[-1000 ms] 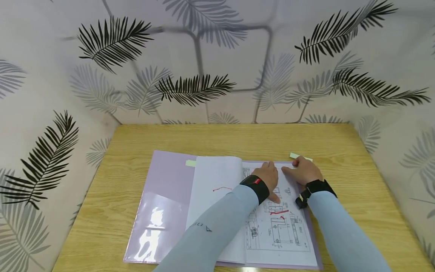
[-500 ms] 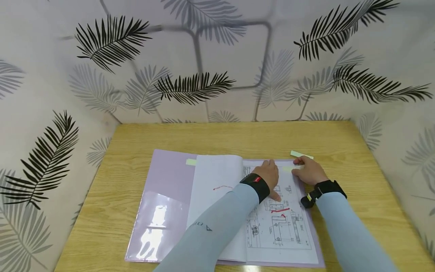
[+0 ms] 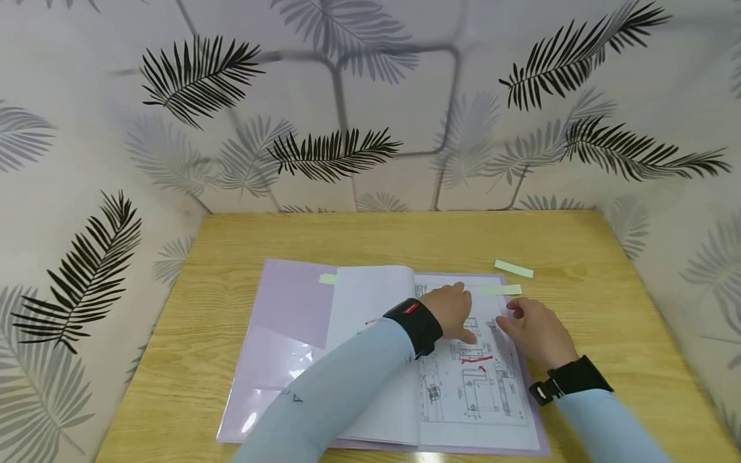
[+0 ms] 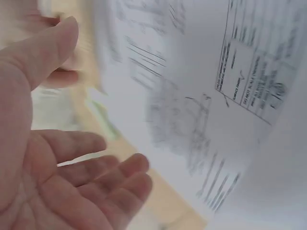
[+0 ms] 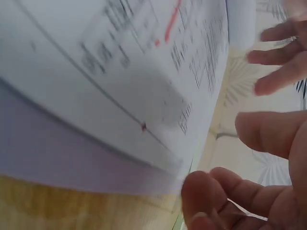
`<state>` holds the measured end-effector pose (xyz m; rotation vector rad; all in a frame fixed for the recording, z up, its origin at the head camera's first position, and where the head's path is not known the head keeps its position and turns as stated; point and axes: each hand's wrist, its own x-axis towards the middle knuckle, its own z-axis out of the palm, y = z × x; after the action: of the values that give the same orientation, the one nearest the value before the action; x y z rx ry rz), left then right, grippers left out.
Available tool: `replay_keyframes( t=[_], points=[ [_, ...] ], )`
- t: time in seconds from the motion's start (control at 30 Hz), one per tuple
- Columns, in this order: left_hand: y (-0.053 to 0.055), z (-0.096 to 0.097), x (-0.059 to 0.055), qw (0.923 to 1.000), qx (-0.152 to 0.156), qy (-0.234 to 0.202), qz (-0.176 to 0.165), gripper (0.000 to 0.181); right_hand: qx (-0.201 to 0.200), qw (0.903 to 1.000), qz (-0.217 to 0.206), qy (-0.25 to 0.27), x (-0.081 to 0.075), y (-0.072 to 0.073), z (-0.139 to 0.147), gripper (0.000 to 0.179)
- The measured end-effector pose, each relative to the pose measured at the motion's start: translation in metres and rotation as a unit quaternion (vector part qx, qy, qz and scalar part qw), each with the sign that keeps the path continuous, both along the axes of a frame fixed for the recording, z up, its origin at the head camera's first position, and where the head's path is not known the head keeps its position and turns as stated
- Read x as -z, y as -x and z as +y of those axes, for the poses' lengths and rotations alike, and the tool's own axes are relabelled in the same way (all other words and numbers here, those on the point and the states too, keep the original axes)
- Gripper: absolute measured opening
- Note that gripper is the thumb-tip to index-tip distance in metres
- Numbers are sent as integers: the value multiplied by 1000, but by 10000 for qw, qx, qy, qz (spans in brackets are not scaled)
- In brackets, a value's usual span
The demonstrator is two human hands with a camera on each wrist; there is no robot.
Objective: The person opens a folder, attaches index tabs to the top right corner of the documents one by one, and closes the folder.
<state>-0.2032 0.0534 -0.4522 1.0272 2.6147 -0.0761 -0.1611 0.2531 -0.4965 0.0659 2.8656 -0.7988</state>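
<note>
A lilac folder lies spread on the table, holding white sheets; the right page carries technical drawings with red pen marks. My left hand is over the upper part of that page, fingers extended, holding nothing. Beside the page's right edge is my right hand, thumb and fingers loosely bent and apart, with nothing between them. Just above it a pale green sticky tab lies across the page's upper right corner, one end sticking out past the folder. A second pale green strip lies on the wood behind.
Another pale green tab shows at the top of the turned left page. The wooden table runs back to a leaf-patterned cloth backdrop, which also flanks both sides.
My right hand has let go of the tab at the page corner and drawn back toward me, uncovering it. The left hand has shifted slightly left.
</note>
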Motion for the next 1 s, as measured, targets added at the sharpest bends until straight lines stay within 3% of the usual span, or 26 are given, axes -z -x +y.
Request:
replay_keyframes(
  t=[0.13,0.2,0.3,0.5,0.63,0.83,1.0],
  points=[
    [-29,-37,-24,9989,345,-43,325,80,-308,9986,-146,-396,4,-6,-15,66],
    [-44,-60,-29,9989,233,-119,387,85,-374,9975,-141,-587,7,-8,-20,73],
    [-64,-99,-28,9986,-243,-221,420,87,-397,9962,-208,-745,10,-11,-23,84],
    [-102,-178,-5,9894,-1280,-509,469,92,-490,9951,-317,-796,14,-7,-27,101],
    [-126,-211,10,9825,-1605,-830,458,105,-576,9956,-62,-743,26,-1,-24,103],
    [-164,-238,35,9772,-1824,-995,443,120,-723,9947,141,-714,37,-4,-25,104],
    [-174,-241,52,9718,-1903,-1287,535,120,-744,9925,274,-934,33,-10,-19,100]
  ],
)
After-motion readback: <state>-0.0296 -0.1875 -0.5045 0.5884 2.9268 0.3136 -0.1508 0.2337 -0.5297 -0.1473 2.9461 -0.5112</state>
